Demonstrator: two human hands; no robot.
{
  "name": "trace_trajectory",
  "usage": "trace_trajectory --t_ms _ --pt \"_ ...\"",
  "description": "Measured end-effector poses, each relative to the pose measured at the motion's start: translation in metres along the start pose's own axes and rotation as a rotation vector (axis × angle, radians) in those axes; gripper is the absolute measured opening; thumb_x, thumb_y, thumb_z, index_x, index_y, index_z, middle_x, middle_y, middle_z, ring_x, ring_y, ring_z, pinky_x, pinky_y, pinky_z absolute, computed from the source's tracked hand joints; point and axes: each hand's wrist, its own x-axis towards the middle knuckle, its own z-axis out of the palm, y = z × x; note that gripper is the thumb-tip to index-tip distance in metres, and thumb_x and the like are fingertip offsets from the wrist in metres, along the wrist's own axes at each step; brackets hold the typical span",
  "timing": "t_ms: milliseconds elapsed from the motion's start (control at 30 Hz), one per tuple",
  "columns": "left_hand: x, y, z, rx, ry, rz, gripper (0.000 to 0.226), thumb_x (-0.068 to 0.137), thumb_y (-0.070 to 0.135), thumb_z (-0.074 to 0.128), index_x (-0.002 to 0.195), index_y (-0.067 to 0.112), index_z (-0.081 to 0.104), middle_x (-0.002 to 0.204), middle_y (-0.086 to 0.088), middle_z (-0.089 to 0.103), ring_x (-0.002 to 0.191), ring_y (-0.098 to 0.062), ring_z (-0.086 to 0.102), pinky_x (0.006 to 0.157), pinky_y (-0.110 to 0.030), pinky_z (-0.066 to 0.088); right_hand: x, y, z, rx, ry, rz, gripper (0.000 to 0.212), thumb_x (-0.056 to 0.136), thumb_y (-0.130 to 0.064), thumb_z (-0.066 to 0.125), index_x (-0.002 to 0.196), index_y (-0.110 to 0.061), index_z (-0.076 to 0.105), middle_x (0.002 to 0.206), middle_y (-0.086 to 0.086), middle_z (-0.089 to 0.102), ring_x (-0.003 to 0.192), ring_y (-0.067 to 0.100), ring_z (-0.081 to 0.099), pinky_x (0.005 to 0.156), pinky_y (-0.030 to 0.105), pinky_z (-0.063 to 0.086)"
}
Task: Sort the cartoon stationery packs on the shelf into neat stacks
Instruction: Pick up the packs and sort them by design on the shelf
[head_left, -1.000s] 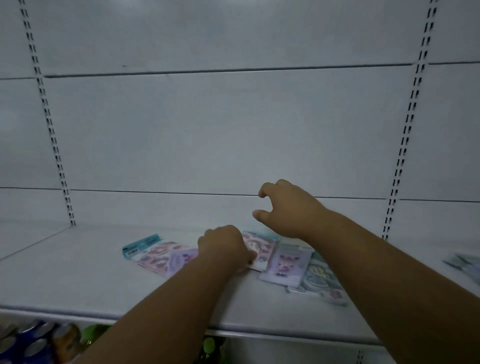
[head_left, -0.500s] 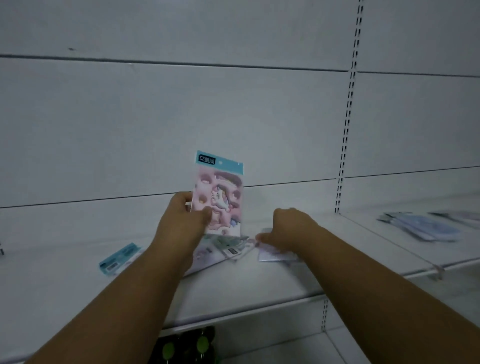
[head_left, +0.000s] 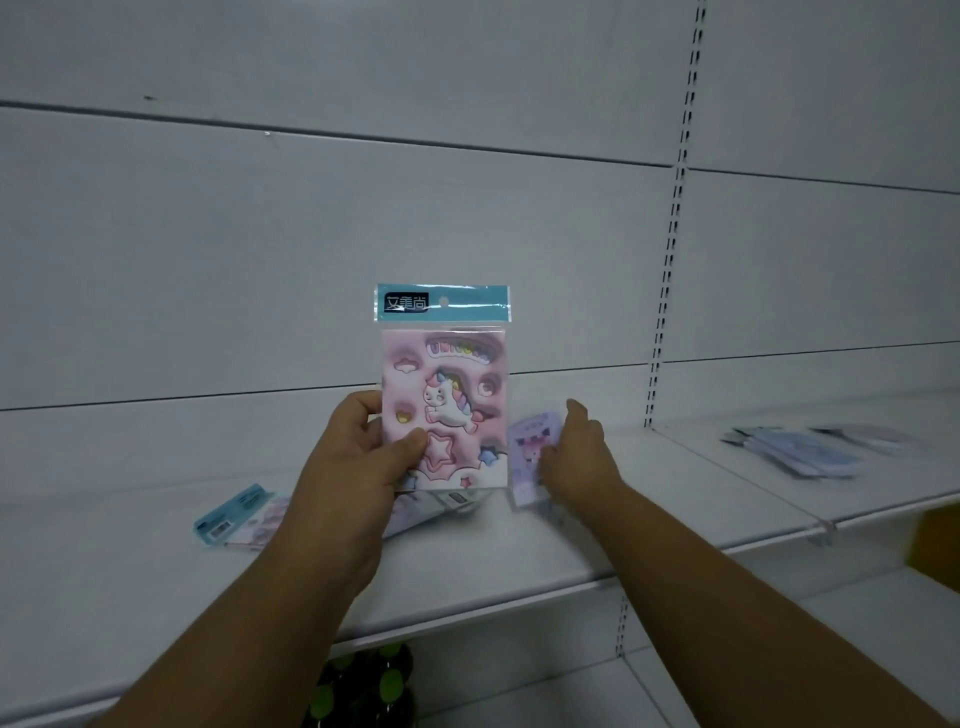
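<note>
raised upright, unicorn pack (head_left: 444, 395) header topmost.

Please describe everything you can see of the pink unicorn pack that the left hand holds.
The unicorn pack is a flat clear plastic sleeve with a teal header, dark logo and hang hole. Its pink card shows a white unicorn, clouds, stars and hearts. It is held upright above the shelf, facing the camera. The left hand pinches its lower left edge, thumb on the front. Nothing else touches it.

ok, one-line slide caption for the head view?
Left hand holds unicorn pack upright; right hand grips purple pack over shelf.
</note>
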Motion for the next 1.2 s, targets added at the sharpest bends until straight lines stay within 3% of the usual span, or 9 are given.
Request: trace_trajectory --t_ms 133,200,333,633,767,967,1033,1100,1200 --pt "-0.001 -0.011 0.060 -0.052 -0.036 0.001 0.019 0.092 0.004 0.060 0.107 0.016 0.060 0.101 -0.006 0.076 0.089 -0.027 0.074 0.077 -0.046 0.057 -0.003 0.033 -0.049 0.262 0.160 -0.107 0.033 0.091 -0.006 0.052 0.120 -0.021 0.052 0.117 0.006 0.062 0.098 0.017 0.061 0.088 0.035 0.052" --pt "-0.002 -0.020 0.102 -0.080 -0.062 -0.003 0.019 0.092 0.004 0.058 0.108 0.015 0.060 0.101 -0.004 0.076 0.088 -0.024 0.074 0.069 -0.038 0.059 -0.004 0.057 -0.085 0.341 0.196 -0.099 0.024 0.091 -0.010 0.053 0.106 -0.028 0.054 0.103 -0.001 0.067 0.088 0.012 0.065 0.081 0.035 0.057" --pt "-0.008 -0.040 0.208 -0.119 -0.122 -0.024 0.017 0.094 0.007 0.057 0.106 0.018 0.060 0.097 -0.001 0.076 0.084 -0.021 0.075 0.067 -0.035 0.059 -0.003 0.119 -0.176 0.411 0.279 -0.052 0.021 0.092 -0.012 0.053 0.102 -0.030 0.052 0.091 -0.011 0.065 0.080 0.004 0.064 0.056 0.015 0.051" --pt "-0.012 -0.092 0.414 -0.234 -0.138 -0.154 0.016 0.092 0.004 0.059 0.105 0.013 0.062 0.100 -0.008 0.075 0.086 -0.025 0.074 0.071 -0.039 0.058 0.040 0.259 -0.337 0.215 0.246 0.042 0.009 0.089 -0.016 0.061 0.095 -0.022 0.061 0.093 -0.001 0.069 0.085 0.016 0.067 0.076 0.035 0.058" --pt "0.011 -0.100 0.436 -0.202 -0.024 -0.152 0.017 0.091 0.002 0.059 0.106 0.011 0.062 0.103 -0.013 0.073 0.084 -0.026 0.074 0.067 -0.037 0.058 0.080 0.282 -0.345 0.216 0.181 0.089 0.004 0.082 -0.013 0.069 0.085 -0.010 0.068 0.086 0.008 0.073 0.081 0.024 0.070 0.080 0.045 0.058" --pt "0.051 -0.110 0.442 -0.257 0.010 -0.140 0.020 0.092 0.001 0.057 0.110 0.008 0.061 0.103 -0.013 0.072 0.077 -0.020 0.075 0.054 -0.026 0.057 0.143 0.292 -0.306 0.196 0.074 0.086 0.023 0.076 -0.013 0.075 0.071 0.007 0.064 0.076 0.028 0.066 0.066 0.032 0.066 0.072 0.049 0.057" --pt "0.062 -0.115 0.445 -0.226 0.024 -0.138 0.021 0.091 0.001 0.058 0.111 0.008 0.060 0.104 -0.014 0.072 0.075 -0.019 0.075 0.053 -0.025 0.057 0.161 0.295 -0.292 0.111 0.023 0.074 0.024 0.074 -0.015 0.076 0.067 0.005 0.065 0.062 0.018 0.059 0.057 0.022 0.059 0.070 0.040 0.058" --pt "0.072 -0.122 0.448 -0.198 0.039 -0.145 0.020 0.091 0.001 0.058 0.110 0.009 0.061 0.103 -0.013 0.072 0.072 -0.018 0.075 0.053 -0.026 0.056 0.176 0.298 -0.283 -0.088 -0.077 0.078 0.033 0.073 -0.026 0.078 0.065 0.003 0.065 0.052 0.007 0.057 0.043 0.012 0.055 0.049 0.018 0.052" --pt "0.084 -0.130 0.455 -0.112 0.020 -0.163 0.017 0.092 0.005 0.060 0.106 0.014 0.061 0.105 -0.010 0.072 0.081 -0.023 0.074 0.065 -0.037 0.060 0.185 0.304 -0.283 -0.363 -0.162 0.116 0.039 0.069 -0.036 0.080 0.058 -0.011 0.052 0.051 0.003 0.053 0.038 0.010 0.050 0.039 0.018 0.042"
